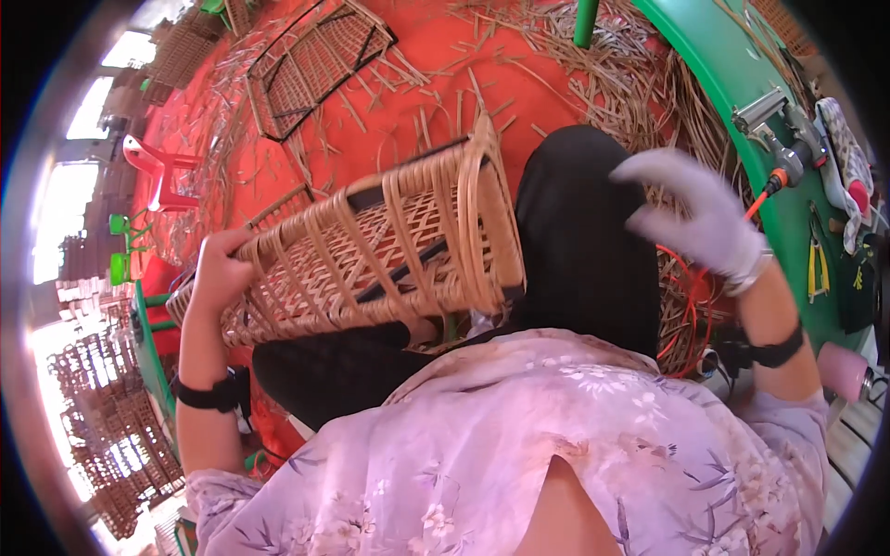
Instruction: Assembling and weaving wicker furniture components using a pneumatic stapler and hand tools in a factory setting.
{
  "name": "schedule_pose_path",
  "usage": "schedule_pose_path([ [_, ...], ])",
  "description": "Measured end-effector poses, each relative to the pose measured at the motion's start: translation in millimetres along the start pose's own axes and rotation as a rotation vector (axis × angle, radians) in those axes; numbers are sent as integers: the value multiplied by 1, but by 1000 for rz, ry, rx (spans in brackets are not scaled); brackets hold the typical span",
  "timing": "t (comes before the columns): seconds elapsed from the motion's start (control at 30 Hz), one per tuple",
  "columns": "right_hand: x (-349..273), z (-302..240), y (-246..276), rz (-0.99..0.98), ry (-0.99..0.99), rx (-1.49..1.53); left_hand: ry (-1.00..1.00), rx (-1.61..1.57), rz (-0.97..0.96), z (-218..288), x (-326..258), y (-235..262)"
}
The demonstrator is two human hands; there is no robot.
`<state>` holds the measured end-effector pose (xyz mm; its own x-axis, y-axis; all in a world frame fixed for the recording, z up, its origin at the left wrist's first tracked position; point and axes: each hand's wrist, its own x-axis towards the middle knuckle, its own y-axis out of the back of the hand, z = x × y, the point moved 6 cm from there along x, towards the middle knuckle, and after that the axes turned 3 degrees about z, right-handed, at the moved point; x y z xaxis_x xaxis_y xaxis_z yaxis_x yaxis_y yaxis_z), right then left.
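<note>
- So, woven rattan basket (371, 250) lies tilted on its side across the person's lap, on the black trousers (584, 241).
- Left hand (218, 269) grips the basket's far left end, fingers closed on the rim.
- Right hand (695, 218), in a grey glove, is raised well apart from the basket, fingers spread, holding nothing.
- Green desk (732, 83) at right carries an air tool (774, 130) and yellow pliers (818, 269).
- Rattan strips (593, 83) litter the red floor (436, 56).

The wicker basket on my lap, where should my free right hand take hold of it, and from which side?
Probably the thick bound rim of the wicker basket, from the right. The basket lies tipped on its side across the lap, its rim end turned toward the gloved right hand, which hangs open in the air. The left hand already grips the far end.
</note>
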<state>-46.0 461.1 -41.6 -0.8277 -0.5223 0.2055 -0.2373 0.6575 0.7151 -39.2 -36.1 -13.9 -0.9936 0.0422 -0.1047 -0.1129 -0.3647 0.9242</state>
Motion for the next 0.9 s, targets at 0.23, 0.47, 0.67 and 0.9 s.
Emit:
schedule_pose_path([
  [0.23,51,-29,-77,30,362,-167,-48,-119,115,9,56,15],
  [0.47,128,-1,-98,119,181,39,-76,-56,180,10,78,41],
  [0.67,171,-127,4,234,443,-97,-100,-284,345,-1,63,116],
  [0.9,194,-268,69,377,652,145,-146,-691,372,-21,45,154],
])
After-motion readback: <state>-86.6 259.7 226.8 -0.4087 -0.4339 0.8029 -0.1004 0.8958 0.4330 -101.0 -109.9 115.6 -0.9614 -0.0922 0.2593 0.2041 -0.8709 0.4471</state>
